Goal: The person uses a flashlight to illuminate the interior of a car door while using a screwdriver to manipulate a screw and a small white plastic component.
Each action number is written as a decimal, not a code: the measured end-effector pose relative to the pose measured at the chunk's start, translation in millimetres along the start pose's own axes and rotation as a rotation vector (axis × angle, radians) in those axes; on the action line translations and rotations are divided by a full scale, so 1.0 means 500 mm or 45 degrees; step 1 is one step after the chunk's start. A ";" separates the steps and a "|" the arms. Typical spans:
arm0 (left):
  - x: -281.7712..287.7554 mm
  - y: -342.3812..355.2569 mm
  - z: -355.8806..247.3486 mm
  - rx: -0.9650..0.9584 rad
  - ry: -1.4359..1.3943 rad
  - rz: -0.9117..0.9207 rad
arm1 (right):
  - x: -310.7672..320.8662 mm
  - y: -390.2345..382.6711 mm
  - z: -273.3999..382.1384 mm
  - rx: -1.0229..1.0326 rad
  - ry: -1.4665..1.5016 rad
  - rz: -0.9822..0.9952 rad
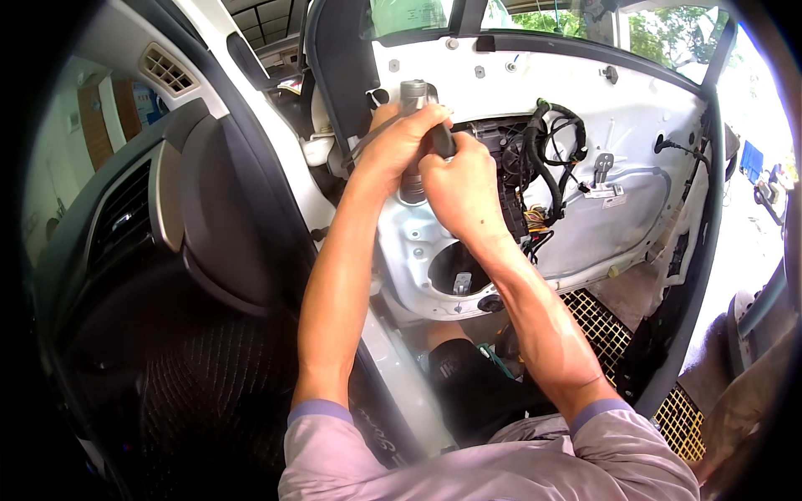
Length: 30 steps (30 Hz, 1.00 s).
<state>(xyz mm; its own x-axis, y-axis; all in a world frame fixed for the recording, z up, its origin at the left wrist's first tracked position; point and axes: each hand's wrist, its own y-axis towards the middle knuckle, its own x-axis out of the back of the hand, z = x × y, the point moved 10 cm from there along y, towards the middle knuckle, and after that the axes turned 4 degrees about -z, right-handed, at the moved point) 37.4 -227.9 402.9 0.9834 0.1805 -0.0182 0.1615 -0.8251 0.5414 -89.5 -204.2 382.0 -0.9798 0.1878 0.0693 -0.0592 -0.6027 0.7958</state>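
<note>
Head view: both bare hands are held close together before the inner face of the white door point(639, 221), toward its hinge side. A grey cylinder point(413, 92), seen upright against the door's upper hinge-side part, is enclosed by the left hand point(391, 157); a black piece point(444, 142) beside it is gripped by the curled right hand point(465, 184). Whether these two are joined cannot be told, since the place between them is covered by fingers. If the grip is loosened or twisted unevenly, the cylinder could be dropped into the round opening point(445, 260) low in the door, or the door could be scratched. The wiring loom point(535, 159) at the door's middle could be snagged should the right hand be swung sideways. Beyond the door's hinge edge, movement is limited by the dashboard point(225, 200); more open room is offered toward the door's latch side.
</note>
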 end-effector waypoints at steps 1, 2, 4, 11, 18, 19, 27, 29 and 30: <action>0.020 -0.003 0.021 0.033 -0.033 0.002 | -0.016 -0.011 0.005 -0.171 -0.008 0.208; 0.022 -0.002 0.029 0.044 -0.046 -0.015 | -0.013 -0.010 0.010 -0.173 -0.072 0.255; 0.025 0.002 0.028 0.048 -0.057 -0.053 | -0.014 -0.004 0.019 -0.162 -0.183 0.345; 0.001 0.007 0.002 0.119 0.171 -0.037 | -0.115 -0.068 -0.048 -1.018 1.999 0.228; 0.011 0.014 -0.014 0.227 0.156 0.006 | -0.077 -0.051 -0.024 -0.922 1.558 0.329; 0.011 0.019 -0.026 0.186 0.191 0.077 | -0.057 -0.020 -0.025 -0.571 0.813 0.340; 0.028 0.005 -0.009 0.144 0.076 -0.050 | -0.044 -0.012 -0.015 -0.275 0.272 0.462; 0.024 0.014 -0.004 0.124 0.181 -0.106 | -0.074 -0.052 -0.042 -0.745 1.268 0.531; 0.022 0.017 -0.001 0.114 0.233 -0.134 | -0.094 -0.064 -0.048 -0.933 1.789 0.384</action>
<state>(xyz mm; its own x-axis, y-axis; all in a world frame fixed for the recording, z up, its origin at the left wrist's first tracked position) 49.7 -232.7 407.5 0.9308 0.3552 0.0863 0.2769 -0.8394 0.4677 -45.9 -212.6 338.8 -0.3390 -0.5749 -0.7447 0.4885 -0.7841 0.3829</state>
